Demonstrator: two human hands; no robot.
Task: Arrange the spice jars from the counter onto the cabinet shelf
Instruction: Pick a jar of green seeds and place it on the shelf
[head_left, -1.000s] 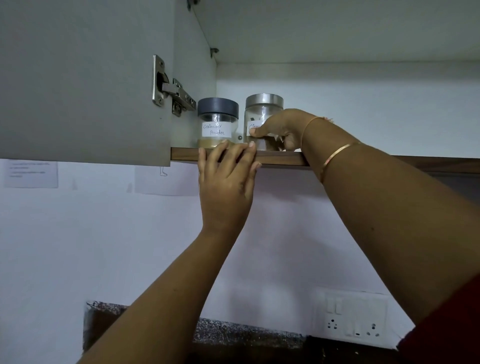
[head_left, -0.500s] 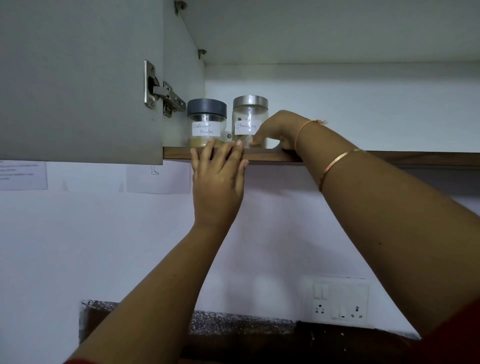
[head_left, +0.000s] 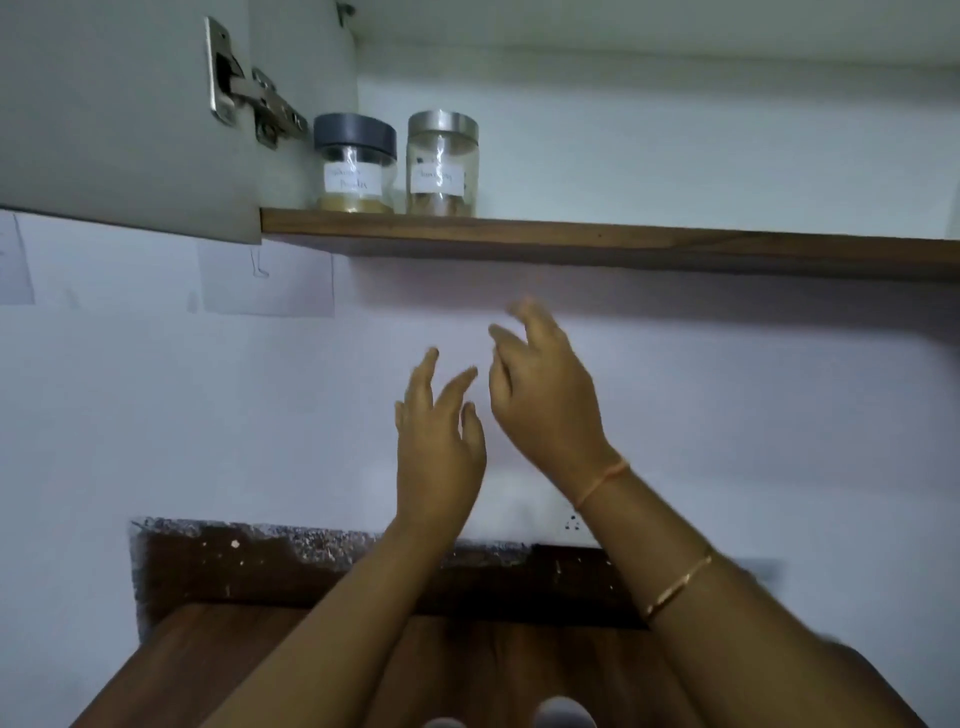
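Two labelled glass spice jars stand side by side at the left end of the wooden cabinet shelf (head_left: 623, 244): a grey-lidded jar (head_left: 354, 163) with yellow powder, and to its right a silver-lidded jar (head_left: 442, 163). Both my hands are in the air below the shelf, in front of the wall, holding nothing. My left hand (head_left: 439, 447) has relaxed, spread fingers. My right hand (head_left: 545, 395), with a thread and a bangle on the arm, is just right of it, fingers loosely bent. At the bottom edge, blurred pale lids (head_left: 563, 714) show on the counter.
The open grey cabinet door (head_left: 119, 114) with its metal hinge (head_left: 249, 98) hangs at the upper left. A wooden counter (head_left: 218, 665) with a dark speckled backsplash (head_left: 260, 561) lies below. Paper notes (head_left: 267, 280) are stuck on the wall. A wall socket (head_left: 571, 525) is partly hidden behind my right wrist.
My right hand let go of the silver-lidded jar and came down off the shelf. My left hand left the shelf edge and dropped too. The view tilted down, showing the counter.
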